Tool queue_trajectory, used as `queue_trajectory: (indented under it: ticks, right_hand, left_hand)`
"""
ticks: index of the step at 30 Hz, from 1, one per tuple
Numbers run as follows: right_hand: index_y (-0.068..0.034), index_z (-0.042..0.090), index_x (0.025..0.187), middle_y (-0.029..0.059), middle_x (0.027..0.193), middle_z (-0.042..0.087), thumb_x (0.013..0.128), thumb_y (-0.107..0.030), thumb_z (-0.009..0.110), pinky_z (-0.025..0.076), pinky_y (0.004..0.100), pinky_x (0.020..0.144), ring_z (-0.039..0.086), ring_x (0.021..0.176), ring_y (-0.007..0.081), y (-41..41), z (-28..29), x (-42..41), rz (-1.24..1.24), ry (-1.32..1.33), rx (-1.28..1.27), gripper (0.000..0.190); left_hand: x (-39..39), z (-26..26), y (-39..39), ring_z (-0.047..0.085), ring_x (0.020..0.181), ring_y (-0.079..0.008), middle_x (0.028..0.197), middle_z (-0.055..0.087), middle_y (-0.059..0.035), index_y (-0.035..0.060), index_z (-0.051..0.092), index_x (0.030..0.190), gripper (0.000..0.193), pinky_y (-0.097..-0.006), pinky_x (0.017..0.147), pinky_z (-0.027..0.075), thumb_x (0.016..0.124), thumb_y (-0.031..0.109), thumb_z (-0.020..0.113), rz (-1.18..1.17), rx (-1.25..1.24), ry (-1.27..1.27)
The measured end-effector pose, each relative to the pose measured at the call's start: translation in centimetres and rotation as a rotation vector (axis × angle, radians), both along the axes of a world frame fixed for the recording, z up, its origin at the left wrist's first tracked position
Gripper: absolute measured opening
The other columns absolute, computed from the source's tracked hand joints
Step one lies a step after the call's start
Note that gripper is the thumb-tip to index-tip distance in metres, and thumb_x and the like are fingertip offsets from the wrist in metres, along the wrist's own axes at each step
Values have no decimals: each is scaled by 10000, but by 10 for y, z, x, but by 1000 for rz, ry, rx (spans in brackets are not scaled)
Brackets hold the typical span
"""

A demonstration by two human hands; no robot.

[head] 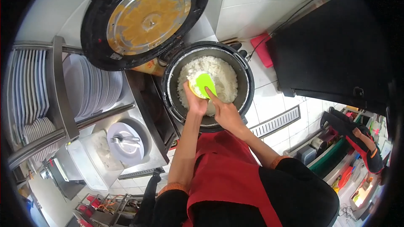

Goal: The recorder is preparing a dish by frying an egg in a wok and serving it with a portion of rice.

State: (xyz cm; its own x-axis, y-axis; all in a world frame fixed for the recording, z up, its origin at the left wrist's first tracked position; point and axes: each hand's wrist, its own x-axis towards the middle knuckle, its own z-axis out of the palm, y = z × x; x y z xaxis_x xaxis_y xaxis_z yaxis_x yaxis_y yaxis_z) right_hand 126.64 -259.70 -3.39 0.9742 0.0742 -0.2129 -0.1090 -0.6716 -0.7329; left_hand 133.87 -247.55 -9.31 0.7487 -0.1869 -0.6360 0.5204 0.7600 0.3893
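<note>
My left hand (197,103) grips a small bowl with a yellow rim (192,90), held over the open rice cooker (250,83). White rice shows in the bowl, partly covered by a bright green rice paddle (204,83). My right hand (228,115) holds that paddle, its index finger laid along it and the blade flat against the rice in the bowl. Cooked rice (226,71) lies in the cooker's inner pot below, lower toward the near side. The cooker's black lid (199,9) is tipped up, its metal inner plate (148,19) stained brown.
Stacked oval plates (94,85) fill a metal rack at left, beside a plate holding forks and spoons (115,149). A black cabinet (328,47) stands at right, near a floor drain grate (277,121). Another person (363,142) is at a counter far right; someone's dark-clothed leg (148,192) shows below.
</note>
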Motion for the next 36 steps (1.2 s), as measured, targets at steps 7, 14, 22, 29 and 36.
queue_trajectory:
  ticks: [7, 14, 22, 29, 36]
  right_hand:
    - [-269, 395, 1519, 295, 756, 635, 926, -56, 499, 531, 564, 703, 635, 661, 473, 1, -4, 19, 30, 76, -82, 638]
    - [-227, 440, 1495, 297, 837, 672, 865, -43, 509, 555, 556, 749, 674, 717, 468, -26, -5, 21, -37, 23, -24, 659]
    - [-245, 414, 1512, 288, 777, 664, 826, -25, 532, 553, 554, 743, 668, 708, 464, -18, -22, 7, -33, 92, -127, 729]
    - [-311, 429, 1496, 243, 941, 694, 868, -47, 522, 551, 542, 789, 674, 794, 449, -36, -2, 21, 135, 41, 87, 688]
    - [-282, 487, 1463, 261, 903, 688, 866, -36, 516, 552, 548, 776, 673, 796, 456, -30, -19, 43, 110, 93, -198, 646]
  left_hand:
    - [-2, -10, 0, 553, 1210, -225, 1291, 621, -25, 151, 570, 1324, 611, -431, 1044, 414, 970, 586, 328, 114, -126, 20]
    - [-9, -21, -7, 545, 1249, -236, 1341, 606, -25, 149, 565, 1351, 613, -428, 1056, 411, 971, 573, 336, 239, -77, 76]
    - [-18, -24, -10, 555, 1244, -211, 1333, 615, 1, 187, 577, 1331, 569, -412, 1034, 423, 976, 571, 352, 207, -79, 41]
    - [-15, -17, -8, 447, 1324, -284, 1445, 496, -59, 215, 483, 1426, 687, -568, 1078, 339, 976, 666, 225, -38, -63, 232]
    - [-21, -35, -3, 532, 1181, -247, 1282, 602, -10, 244, 558, 1329, 673, -552, 977, 393, 930, 692, 252, 20, -163, 158]
